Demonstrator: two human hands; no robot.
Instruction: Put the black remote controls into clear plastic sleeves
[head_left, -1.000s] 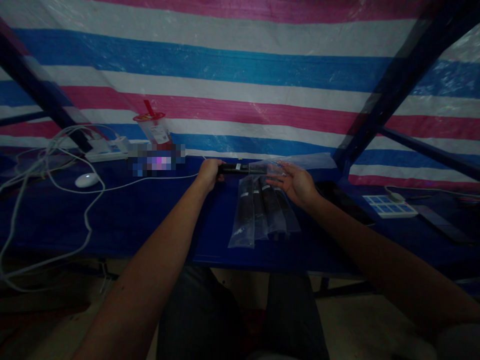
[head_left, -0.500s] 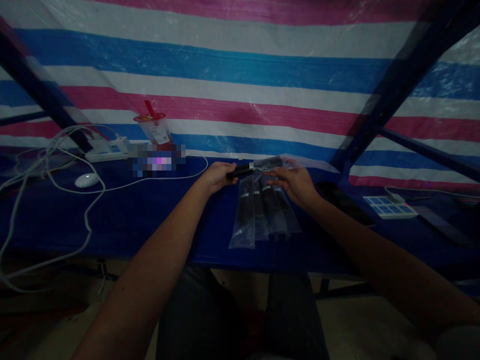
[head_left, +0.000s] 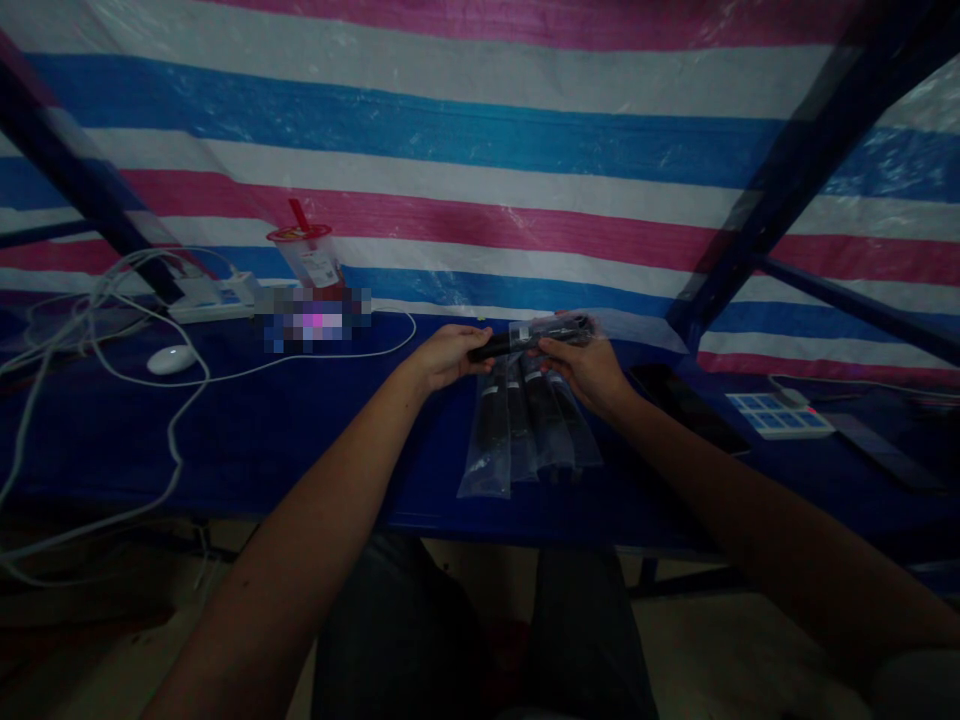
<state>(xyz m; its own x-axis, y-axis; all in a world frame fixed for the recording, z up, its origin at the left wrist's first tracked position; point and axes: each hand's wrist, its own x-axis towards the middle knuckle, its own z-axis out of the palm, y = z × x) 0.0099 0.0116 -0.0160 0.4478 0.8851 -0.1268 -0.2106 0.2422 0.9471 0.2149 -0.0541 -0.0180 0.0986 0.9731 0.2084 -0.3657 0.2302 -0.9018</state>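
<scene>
A long black bundle [head_left: 493, 347] with a white label lies mostly inside a clear plastic bag [head_left: 637, 328]; its exact kind is too dark to make out. My left hand [head_left: 448, 357] is closed on the bundle's left end, which sticks out of the bag. Gripping the bag with the bundle's far part inside is my right hand [head_left: 585, 368], fingers closed around the plastic. Below both hands, several similar bagged black bundles [head_left: 493, 425] lie side by side on the blue table [head_left: 420, 480], white labels showing through the plastic.
At the left are white cables [head_left: 176, 440], a power strip [head_left: 214, 308], a white mouse-like object [head_left: 172, 359] and a cup with a red straw [head_left: 307, 260]. A dark tablet-like slab [head_left: 690, 408] and a white socket block [head_left: 780, 413] lie right. Striped sheeting [head_left: 480, 150] hangs behind.
My left hand has moved slightly right, pushing the black bundle deeper into the clear bag. Its label now shows beneath the plastic. The bagged bundles below have stayed put.
</scene>
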